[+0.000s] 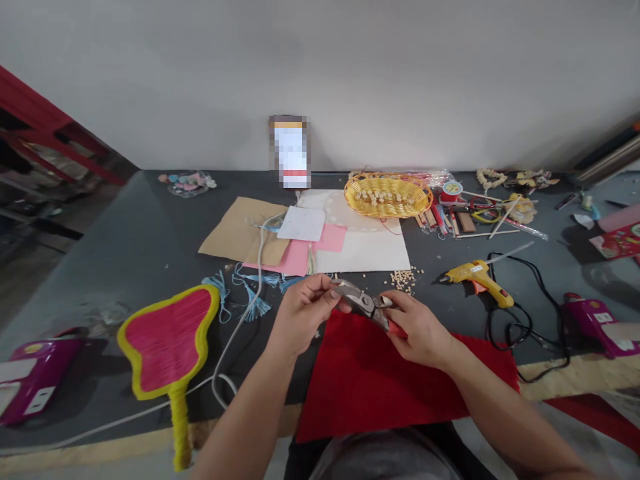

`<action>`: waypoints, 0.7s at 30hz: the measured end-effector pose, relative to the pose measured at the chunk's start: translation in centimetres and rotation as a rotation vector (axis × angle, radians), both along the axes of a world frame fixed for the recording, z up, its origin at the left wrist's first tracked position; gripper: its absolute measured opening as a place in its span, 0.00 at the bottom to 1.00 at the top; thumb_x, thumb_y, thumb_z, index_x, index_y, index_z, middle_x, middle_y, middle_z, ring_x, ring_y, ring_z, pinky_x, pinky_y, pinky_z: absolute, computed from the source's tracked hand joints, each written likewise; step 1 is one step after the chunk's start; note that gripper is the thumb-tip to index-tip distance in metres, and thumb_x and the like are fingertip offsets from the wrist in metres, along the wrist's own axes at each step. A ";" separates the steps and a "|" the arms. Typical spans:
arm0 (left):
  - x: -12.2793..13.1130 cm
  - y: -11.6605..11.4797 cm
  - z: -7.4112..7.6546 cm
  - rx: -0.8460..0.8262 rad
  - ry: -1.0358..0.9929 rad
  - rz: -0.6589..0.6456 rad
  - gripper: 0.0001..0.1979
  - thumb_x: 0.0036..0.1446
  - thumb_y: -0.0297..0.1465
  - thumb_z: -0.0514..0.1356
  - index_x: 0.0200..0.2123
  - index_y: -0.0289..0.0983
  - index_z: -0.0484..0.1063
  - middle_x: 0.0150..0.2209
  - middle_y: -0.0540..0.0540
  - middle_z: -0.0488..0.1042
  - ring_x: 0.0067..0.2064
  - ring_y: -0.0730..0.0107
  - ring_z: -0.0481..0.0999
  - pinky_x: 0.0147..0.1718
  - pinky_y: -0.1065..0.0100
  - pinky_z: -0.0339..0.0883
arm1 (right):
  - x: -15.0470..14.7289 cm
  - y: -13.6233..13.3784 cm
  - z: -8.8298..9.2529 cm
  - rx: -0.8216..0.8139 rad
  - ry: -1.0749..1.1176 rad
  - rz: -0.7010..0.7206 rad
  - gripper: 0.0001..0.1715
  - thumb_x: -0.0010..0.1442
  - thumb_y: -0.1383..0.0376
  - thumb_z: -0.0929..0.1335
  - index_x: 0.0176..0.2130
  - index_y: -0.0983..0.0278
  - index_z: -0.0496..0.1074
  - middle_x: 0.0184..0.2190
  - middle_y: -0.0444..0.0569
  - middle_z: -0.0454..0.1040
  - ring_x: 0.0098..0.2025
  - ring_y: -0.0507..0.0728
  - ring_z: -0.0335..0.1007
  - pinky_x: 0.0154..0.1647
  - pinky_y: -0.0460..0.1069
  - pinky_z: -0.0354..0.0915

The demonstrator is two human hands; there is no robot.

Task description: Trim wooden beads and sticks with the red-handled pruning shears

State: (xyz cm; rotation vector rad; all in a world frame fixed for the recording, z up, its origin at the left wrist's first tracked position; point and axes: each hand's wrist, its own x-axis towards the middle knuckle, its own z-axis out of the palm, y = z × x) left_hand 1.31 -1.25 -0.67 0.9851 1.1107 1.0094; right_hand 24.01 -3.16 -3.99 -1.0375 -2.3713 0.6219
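My right hand [420,330] is wrapped round the red handles of metal pliers [364,303], whose jaws point left. At the jaw tips my left hand [303,313] pinches with thumb and forefinger; a small pale bit shows there, too small to name. Both hands are above a red cloth [375,380] that hangs over the table's front edge. Just beyond the pliers lies a pile of small pale beads or cut pieces [401,280]. To the left, a pink fan with a yellow wrapped rim [170,340] lies flat.
A yellow wicker basket [387,209] holds small pale pieces. A yellow glue gun [477,275] with a black cord lies at right. Brown paper [240,233], blue tassels [256,305] and a white cable [260,260] lie left of centre. A phone [291,153] leans on the wall.
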 end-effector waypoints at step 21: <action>0.0 0.0 -0.5 0.077 0.112 -0.008 0.09 0.55 0.35 0.61 0.29 0.34 0.72 0.20 0.51 0.72 0.17 0.82 0.52 0.17 0.75 0.44 | 0.3 0.5 0.2 0.008 -0.062 0.021 0.16 0.51 0.77 0.65 0.39 0.63 0.69 0.52 0.58 0.67 0.53 0.63 0.64 0.55 0.60 0.64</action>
